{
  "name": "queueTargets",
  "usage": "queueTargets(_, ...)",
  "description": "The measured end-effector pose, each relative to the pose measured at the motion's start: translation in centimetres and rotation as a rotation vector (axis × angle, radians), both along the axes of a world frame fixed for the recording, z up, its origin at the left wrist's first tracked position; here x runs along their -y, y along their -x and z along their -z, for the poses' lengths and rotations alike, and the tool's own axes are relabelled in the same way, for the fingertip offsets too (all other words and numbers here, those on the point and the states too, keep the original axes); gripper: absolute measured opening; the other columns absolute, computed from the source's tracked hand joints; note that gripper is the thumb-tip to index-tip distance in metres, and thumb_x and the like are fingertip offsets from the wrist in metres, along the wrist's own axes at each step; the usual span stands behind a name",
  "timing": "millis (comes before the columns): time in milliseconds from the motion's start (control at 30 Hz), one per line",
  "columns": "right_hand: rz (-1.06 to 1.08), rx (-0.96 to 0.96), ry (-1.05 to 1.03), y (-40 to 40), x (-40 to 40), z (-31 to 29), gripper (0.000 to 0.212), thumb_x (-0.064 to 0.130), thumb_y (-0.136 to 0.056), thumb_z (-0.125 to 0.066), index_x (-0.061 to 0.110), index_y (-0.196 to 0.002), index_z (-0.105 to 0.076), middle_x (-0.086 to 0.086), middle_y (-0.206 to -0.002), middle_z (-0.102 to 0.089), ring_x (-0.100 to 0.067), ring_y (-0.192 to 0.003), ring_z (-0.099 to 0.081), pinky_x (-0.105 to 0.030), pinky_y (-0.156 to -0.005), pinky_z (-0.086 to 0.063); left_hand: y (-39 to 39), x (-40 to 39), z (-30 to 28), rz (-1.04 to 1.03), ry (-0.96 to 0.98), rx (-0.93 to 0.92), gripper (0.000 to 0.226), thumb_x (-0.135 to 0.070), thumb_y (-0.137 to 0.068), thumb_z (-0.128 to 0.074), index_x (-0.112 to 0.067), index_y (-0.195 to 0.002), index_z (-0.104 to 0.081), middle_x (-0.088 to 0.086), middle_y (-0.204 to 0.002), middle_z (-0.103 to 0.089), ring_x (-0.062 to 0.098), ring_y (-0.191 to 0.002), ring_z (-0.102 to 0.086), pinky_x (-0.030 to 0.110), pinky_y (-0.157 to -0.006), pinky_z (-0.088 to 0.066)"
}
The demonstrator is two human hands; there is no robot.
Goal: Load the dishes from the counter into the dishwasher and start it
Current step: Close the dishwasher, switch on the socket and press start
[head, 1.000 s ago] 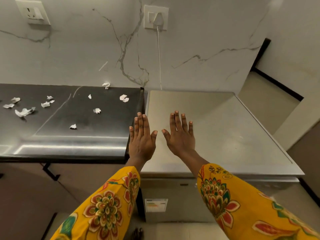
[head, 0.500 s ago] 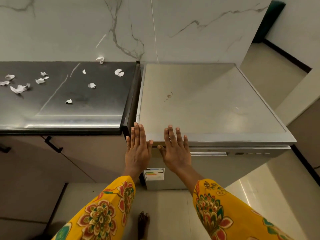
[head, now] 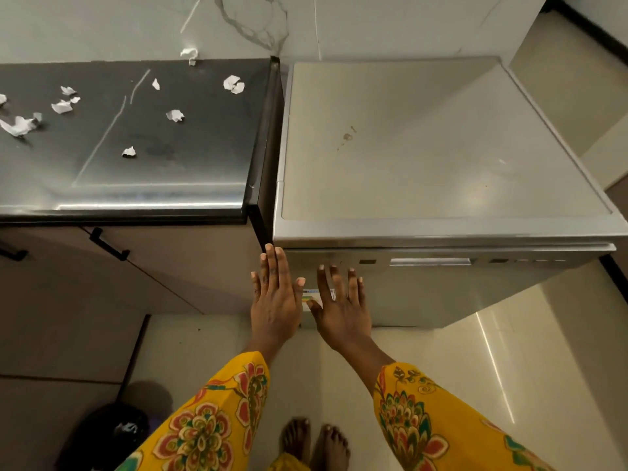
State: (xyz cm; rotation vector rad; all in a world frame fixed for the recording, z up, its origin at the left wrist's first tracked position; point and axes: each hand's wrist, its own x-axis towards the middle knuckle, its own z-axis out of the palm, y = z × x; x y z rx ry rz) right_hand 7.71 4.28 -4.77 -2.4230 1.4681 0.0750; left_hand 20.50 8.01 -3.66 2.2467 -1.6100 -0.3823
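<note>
the dark polished stone counter (head: 142,144) is cut off by the left edge, as is one white crumpled paper scrap (head: 2,99) on it. the small label with coloured bars (head: 314,295) on the silver dishwasher's (head: 441,294) door is largely hidden behind the left hand (head: 273,302) and right hand (head: 341,309); its print is too small to read. the control markings (head: 530,260) along the door's top strip are blurred. the black bag (head: 108,433) on the near left floor sits in shadow.

Torn scraps of white paper (head: 175,115) litter a dark countertop (head: 210,158) above cabinet doors with black handles (head: 108,245).
</note>
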Motion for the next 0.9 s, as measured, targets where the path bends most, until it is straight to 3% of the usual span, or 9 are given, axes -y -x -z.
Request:
queueTargets(133, -0.025, -0.036, -0.054, -0.6, 0.0, 0.0, 0.065, 0.051, -0.099, -0.016, 0.023, -0.149, 0.015, -0.010, -0.159, 0.001, -0.034, -0.145, 0.008, -0.043, -0.115, 0.011, 0.0, -1.0, 1.1, -0.012, -0.036, -0.019, 0.073, -0.065, -0.084, 0.013, -0.021, -0.140, 0.028, -0.007, -0.145, 0.039, 0.008, -0.134, 0.037, 0.028, -0.109, 0.023)
queueTargets(433, -0.052, -0.129, -0.002, -2.4, 1.0, 0.8, 0.077, 0.028, -0.097, -0.037, 0.016, -0.147, 0.021, -0.011, -0.137, -0.046, -0.033, -0.134, -0.029, -0.047, -0.116, 0.001, -0.3, -1.9, 1.5, -0.020, -0.076, -0.038, 0.062, -0.046, -0.093, -0.008, -0.021, -0.138, 0.027, -0.009, -0.142, 0.040, 0.008, -0.134, 0.035, 0.027, -0.108, 0.024)
queueTargets(767, -0.095, -0.201, -0.018, -1.6, 2.0, 0.3, 0.093, 0.024, -0.091, -0.051, 0.024, -0.145, 0.026, -0.004, -0.144, -0.038, -0.033, -0.127, -0.042, -0.055, -0.113, 0.006, -1.4, -1.6, 1.6, -0.031, -0.034, -0.076, 0.071, -0.059, -0.085, 0.004, -0.020, -0.140, 0.026, -0.007, -0.144, 0.039, 0.009, -0.136, 0.034, 0.023, -0.107, 0.026)
queueTargets(900, -0.145, -0.129, -0.016, -1.1, 2.4, -0.3, 0.089, 0.024, -0.090, -0.052, 0.021, -0.149, 0.014, -0.009, -0.141, -0.040, -0.034, -0.124, -0.045, -0.055, -0.114, -0.006, -0.8, -1.3, 1.4, 0.009, -0.025, -0.076, 0.071, -0.059, -0.085, 0.005, -0.021, -0.140, 0.026, -0.008, -0.144, 0.039, 0.008, -0.136, 0.034, 0.024, -0.109, 0.024)
